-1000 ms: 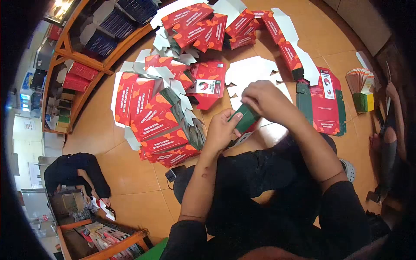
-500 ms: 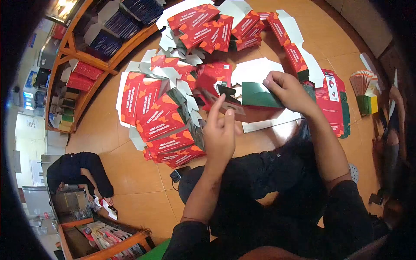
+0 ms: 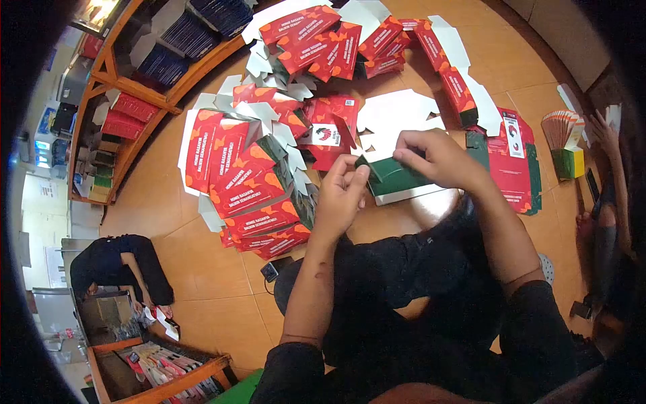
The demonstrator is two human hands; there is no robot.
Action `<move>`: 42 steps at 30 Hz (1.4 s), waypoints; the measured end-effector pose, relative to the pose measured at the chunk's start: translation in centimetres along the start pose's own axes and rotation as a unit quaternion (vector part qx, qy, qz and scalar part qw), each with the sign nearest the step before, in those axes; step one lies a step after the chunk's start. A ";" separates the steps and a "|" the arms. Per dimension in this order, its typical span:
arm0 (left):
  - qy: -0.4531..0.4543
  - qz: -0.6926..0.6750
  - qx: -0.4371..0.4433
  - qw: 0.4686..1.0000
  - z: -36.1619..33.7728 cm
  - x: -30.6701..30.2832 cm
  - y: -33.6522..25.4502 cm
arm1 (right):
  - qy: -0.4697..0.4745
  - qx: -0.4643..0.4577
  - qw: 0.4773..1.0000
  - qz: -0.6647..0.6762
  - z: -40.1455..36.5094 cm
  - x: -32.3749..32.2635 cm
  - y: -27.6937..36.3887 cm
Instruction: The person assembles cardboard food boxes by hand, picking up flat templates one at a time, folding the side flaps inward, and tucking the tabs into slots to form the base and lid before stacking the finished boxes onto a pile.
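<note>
A carton with a green side (image 3: 402, 178) and a white inner face stands partly folded in front of me. My left hand (image 3: 344, 192) has its fingers curled around the small dark green flap at the left end. My right hand (image 3: 437, 158) grips the top edge of the green side, thumb bent over it. Just behind lies a white cardboard sheet (image 3: 397, 111) with notched edges. A red printed panel (image 3: 328, 135) with a white label is to the left of it.
Red folded cartons (image 3: 249, 178) are piled at left, with more cartons (image 3: 313, 44) behind. A flat red carton (image 3: 506, 161) lies at right, near a yellow-green box (image 3: 570, 161) of packets. People sit at both sides. A wooden shelf (image 3: 134, 94) stands at left.
My left hand has closed from an extended-finger pose onto the carton's end flap. My right hand has shifted slightly left and down along the green side. The blurred red piece has settled.
</note>
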State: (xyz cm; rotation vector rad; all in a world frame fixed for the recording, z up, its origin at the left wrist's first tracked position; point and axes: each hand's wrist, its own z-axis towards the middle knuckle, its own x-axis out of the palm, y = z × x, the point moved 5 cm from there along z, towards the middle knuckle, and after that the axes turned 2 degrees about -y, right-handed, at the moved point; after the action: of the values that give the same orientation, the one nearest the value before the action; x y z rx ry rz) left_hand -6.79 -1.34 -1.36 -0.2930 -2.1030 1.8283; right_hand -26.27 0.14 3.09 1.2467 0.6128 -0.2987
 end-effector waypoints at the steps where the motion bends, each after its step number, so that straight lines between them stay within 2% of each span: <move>1: 0.001 0.000 -0.001 1.000 -0.2 0.2 0.1 | -0.001 0.001 1.000 0.000 -0.1 0.2 0.3; 2: -0.074 0.175 0.067 0.980 -0.5 0.0 -0.6 | 0.001 -0.007 1.000 -0.008 -0.1 0.5 0.7; 3: -0.147 0.342 0.132 0.919 -0.8 0.1 -1.5 | 0.004 -0.015 1.000 -0.016 -0.2 0.8 1.0; 4: -0.220 0.326 0.150 0.907 -1.1 0.1 -1.8 | -0.005 -0.019 0.999 -0.033 -0.1 1.2 0.7; 7: -0.258 0.287 0.140 0.912 -0.9 -0.5 -1.8 | -0.002 -0.007 1.000 -0.022 0.1 1.1 0.8; 9: -0.247 0.295 0.159 0.909 -1.3 -0.1 -2.0 | -0.012 -0.030 0.999 -0.033 -0.1 1.4 1.1; 12: -0.201 0.303 0.251 0.897 -1.8 1.2 -2.3 | -0.025 -0.057 0.997 -0.051 -0.1 2.0 0.8; 13: -0.201 0.303 0.251 0.897 -1.8 1.5 -2.2 | -0.029 -0.063 0.996 -0.061 -0.1 2.1 0.7; 15: -0.139 0.291 0.249 0.913 -1.7 2.3 -2.0 | -0.020 -0.073 0.995 -0.061 0.0 1.9 0.6; 17: -0.145 0.277 0.245 0.918 -1.4 1.9 -2.0 | -0.009 -0.083 0.995 -0.061 0.0 1.7 0.4; 19: -0.174 0.198 0.141 0.954 -0.5 0.1 -0.9 | 0.001 -0.078 0.996 -0.030 0.1 1.4 0.2; 24: -0.181 0.215 0.176 0.943 -0.7 -0.2 -0.3 | 0.000 -0.073 0.997 -0.010 0.0 1.8 0.7; 27: -0.167 0.207 0.205 0.942 -1.1 0.2 -0.8 | -0.035 -0.090 0.995 -0.034 0.0 1.8 0.8; 30: -0.143 0.273 0.224 0.925 -1.6 1.3 -2.4 | -0.022 -0.103 0.994 -0.031 0.0 2.0 1.1; 32: -0.173 0.242 0.198 0.934 -1.0 0.3 -1.4 | -0.018 -0.109 0.993 -0.030 0.0 1.9 1.0; 36: -0.160 0.174 0.189 0.953 -0.7 -0.3 -0.8 | -0.009 -0.092 0.996 -0.010 0.0 1.8 1.2; 38: -0.133 0.258 0.224 0.930 -1.3 0.4 -2.0 | -0.021 -0.108 0.994 -0.028 0.0 1.8 1.3; 42: -0.108 0.289 0.229 0.923 -1.3 1.0 -2.0 | -0.015 -0.126 0.992 -0.030 0.0 2.0 1.1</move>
State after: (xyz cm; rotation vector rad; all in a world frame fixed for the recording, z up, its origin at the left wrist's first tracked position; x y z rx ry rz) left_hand -7.11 -0.03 0.87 -0.6691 -1.7422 2.7390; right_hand -24.11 0.72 2.80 0.9818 0.6423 -0.2807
